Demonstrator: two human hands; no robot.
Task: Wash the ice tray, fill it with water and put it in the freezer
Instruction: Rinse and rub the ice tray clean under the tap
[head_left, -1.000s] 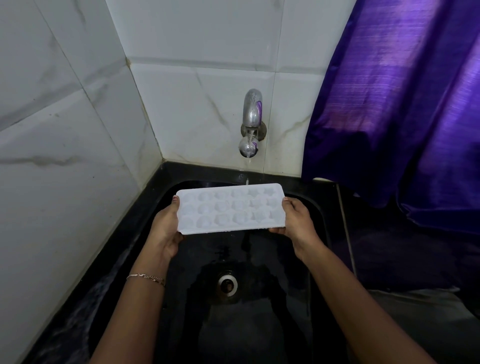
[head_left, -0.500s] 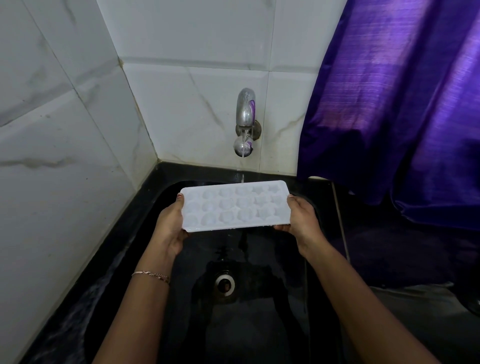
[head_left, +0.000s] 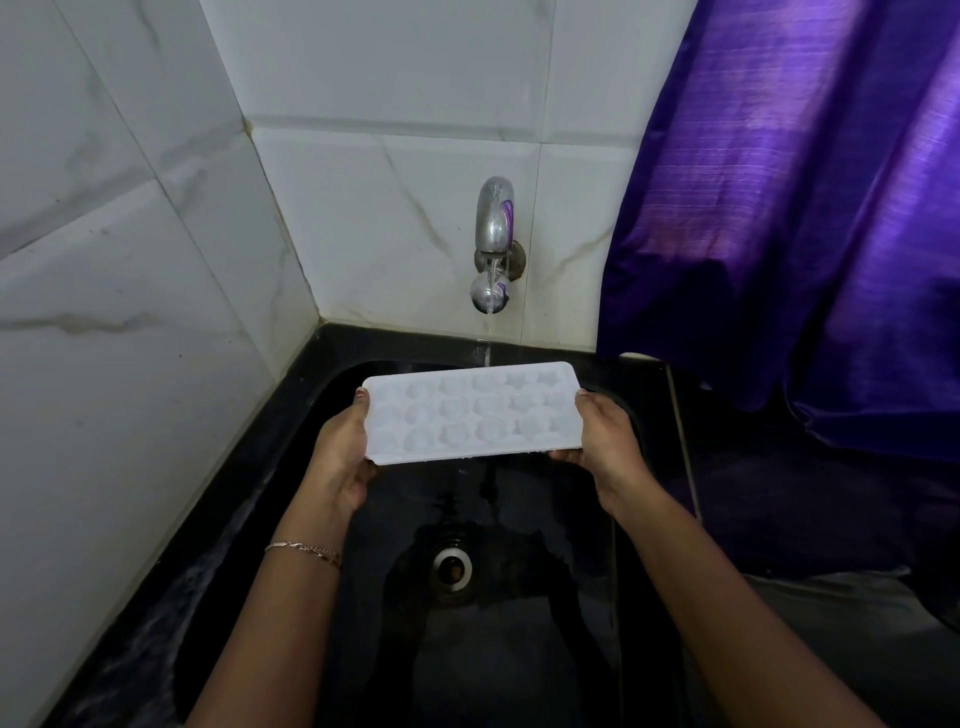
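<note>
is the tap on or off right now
On. A thin stream of water runs from the tap down to the far edge of the ice tray held over the sink.

Both arms reach forward, the left hand (head_left: 340, 457) and right hand (head_left: 609, 448) each gripping one end of the tray (head_left: 472, 410), thumbs on its top edge, fingers (head_left: 565, 456) curled underneath.

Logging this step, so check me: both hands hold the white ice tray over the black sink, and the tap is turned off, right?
No, the tap is running: the head view shows a thin stream falling from its spout toward the ice tray. Otherwise right: the left hand and right hand hold its ends over the black sink.
</note>
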